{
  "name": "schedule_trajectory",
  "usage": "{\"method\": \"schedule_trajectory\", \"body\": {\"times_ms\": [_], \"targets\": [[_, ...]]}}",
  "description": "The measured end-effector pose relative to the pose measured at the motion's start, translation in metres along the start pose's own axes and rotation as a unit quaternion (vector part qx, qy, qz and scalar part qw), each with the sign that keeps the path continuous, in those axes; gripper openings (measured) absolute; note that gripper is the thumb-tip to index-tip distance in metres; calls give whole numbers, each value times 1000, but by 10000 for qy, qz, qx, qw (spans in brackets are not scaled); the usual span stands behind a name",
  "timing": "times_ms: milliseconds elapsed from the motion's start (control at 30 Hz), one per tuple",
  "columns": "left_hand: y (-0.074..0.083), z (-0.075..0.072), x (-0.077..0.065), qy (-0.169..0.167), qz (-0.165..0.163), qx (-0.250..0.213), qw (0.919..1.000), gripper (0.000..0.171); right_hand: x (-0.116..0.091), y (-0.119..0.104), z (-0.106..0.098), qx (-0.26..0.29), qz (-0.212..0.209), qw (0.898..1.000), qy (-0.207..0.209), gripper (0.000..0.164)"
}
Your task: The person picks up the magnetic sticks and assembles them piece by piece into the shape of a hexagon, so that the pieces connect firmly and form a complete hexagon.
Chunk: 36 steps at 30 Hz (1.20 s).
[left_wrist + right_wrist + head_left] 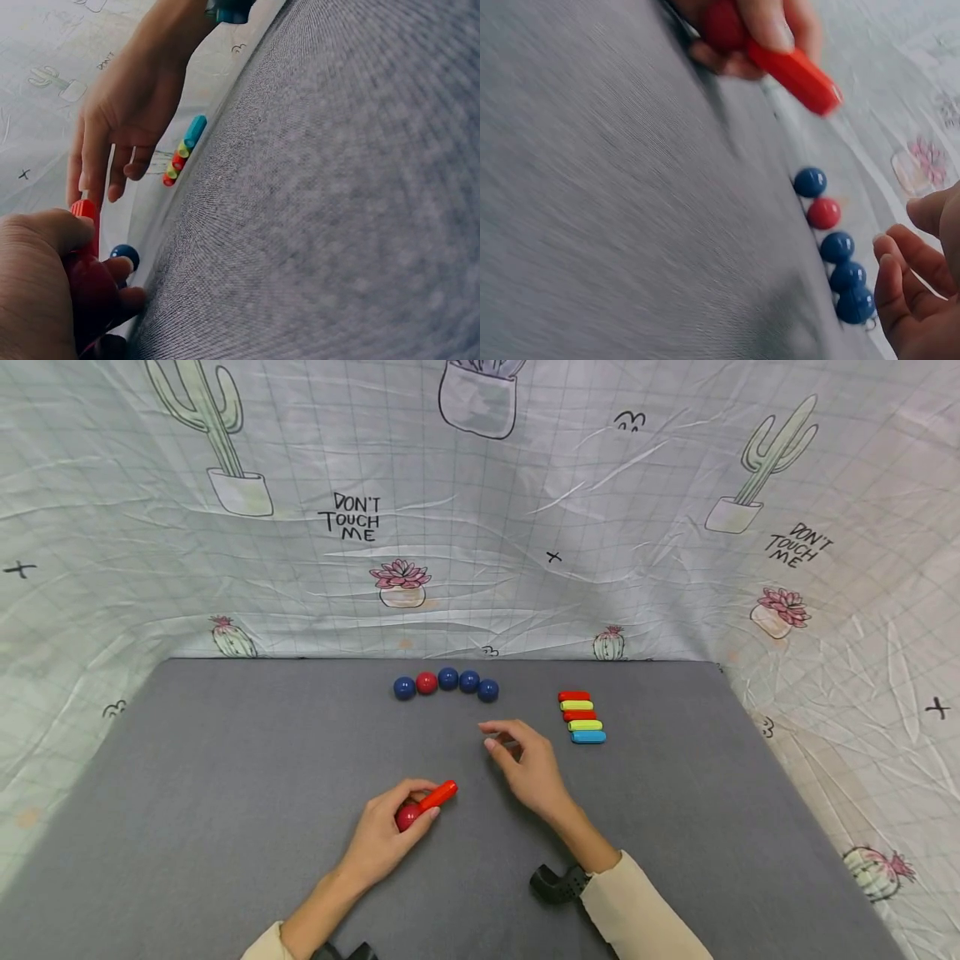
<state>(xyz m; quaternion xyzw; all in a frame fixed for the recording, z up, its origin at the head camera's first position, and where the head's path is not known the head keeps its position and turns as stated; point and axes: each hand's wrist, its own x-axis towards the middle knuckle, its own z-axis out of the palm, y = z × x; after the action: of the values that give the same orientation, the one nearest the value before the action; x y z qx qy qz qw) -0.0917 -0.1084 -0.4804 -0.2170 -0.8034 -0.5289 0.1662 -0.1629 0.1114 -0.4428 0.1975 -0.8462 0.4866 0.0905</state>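
In the head view my left hand (384,833) holds a red ball (407,816) and a short red rod (439,795), gripped between thumb and fingers. The rod's end touches the ball and its free end slants up to the right. My right hand (529,768) is above the table, apart from the left, with loosely bent fingers around nothing. Beyond the hands, a curved row of blue balls (447,678) includes one red ball (426,683). To the right of the right hand lies a stack of short rods: red (574,697), yellow (577,706) and blue (588,737).
A grey table (247,777) spreads beneath the hands. White cloth (495,518) printed with cacti hangs behind it and at both sides. A black wrist mount (558,885) sits under the right forearm.
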Motion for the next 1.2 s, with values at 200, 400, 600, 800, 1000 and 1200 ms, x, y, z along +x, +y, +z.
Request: {"method": "schedule_trajectory", "body": {"times_ms": [200, 400, 600, 800, 1000, 1200], "targets": [[27, -8, 8, 157, 163, -36, 9997, 33, 19, 13, 3, -100, 50, 9995, 305, 23], [33, -10, 9, 260, 197, -78, 9994, 33, 33, 24, 9, -354, -42, 9983, 456, 26], [29, -9, 10, 332, 349, -147, 9987, 33, 44, 36, 16, -532, -46, 9975, 468, 35], [27, -9, 10, 344, 379, -191, 9985, 33, 54, 45, 20, -701, 65, 9968, 385, 43], [28, -10, 10, 328, 377, -156, 9986, 33, 62, 44, 18, -754, 286, 9967, -47, 48], [15, -6, 7, 372, 371, -197, 9984, 34, 64, 43, 19, -885, 251, 9957, -105, 45]]}}
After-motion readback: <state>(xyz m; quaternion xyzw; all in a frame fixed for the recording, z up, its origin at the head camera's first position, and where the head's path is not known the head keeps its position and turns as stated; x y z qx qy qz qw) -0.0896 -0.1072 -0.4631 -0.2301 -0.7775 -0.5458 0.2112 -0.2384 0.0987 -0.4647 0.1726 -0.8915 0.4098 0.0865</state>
